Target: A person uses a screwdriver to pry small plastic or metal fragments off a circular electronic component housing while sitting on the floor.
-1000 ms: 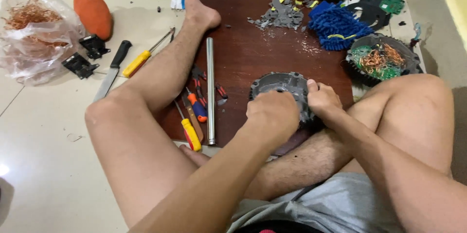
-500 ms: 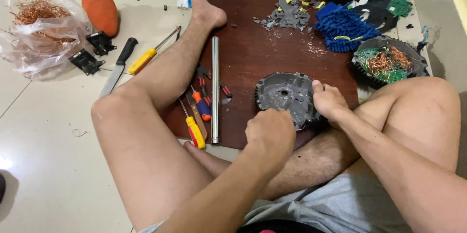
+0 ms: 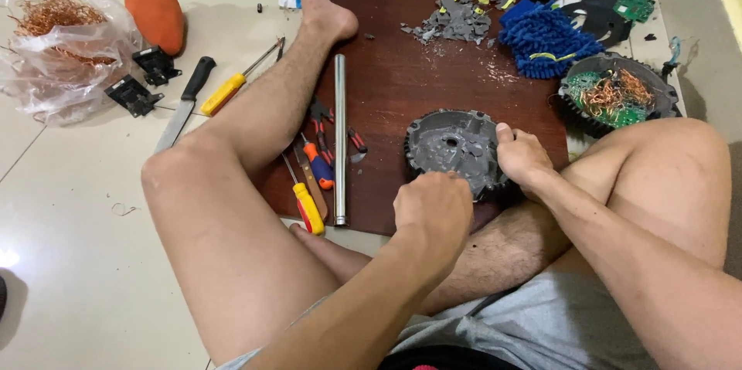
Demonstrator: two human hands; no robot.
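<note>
Grey round motor housing (image 3: pixel 454 150), toothed around its rim, lying on a dark brown wooden board (image 3: pixel 402 76) on the tiled floor (image 3: pixel 69 208), between the legs of a seated person. Left hand (image 3: pixel 433 204) curled closed over the near edge of the housing, knuckles up, whatever it grips hidden beneath. Right hand (image 3: pixel 522 157) clasping the right edge of the housing, thumb on top, fingers wrapped around the rim.

Left of the housing on the board: a long metal tube (image 3: pixel 340 138) lying straight, small pliers with red handles (image 3: pixel 355 142) just beside it, and screwdrivers with orange and yellow handles (image 3: pixel 313 185) partly tucked under the left leg.

At the far edge of the board, a heap of grey broken bits (image 3: pixel 452 21) and a blue shaggy cloth (image 3: pixel 545 36). To the right, a second round motor part filled with copper wire (image 3: pixel 614 96), near the right knee.

On the floor to the left: a yellow-handled screwdriver (image 3: pixel 232 86), a black-handled knife (image 3: pixel 185 103), two small black parts (image 3: pixel 143 80), an orange rounded object (image 3: pixel 156 13) and a clear plastic bag holding copper wire (image 3: pixel 54 38).
</note>
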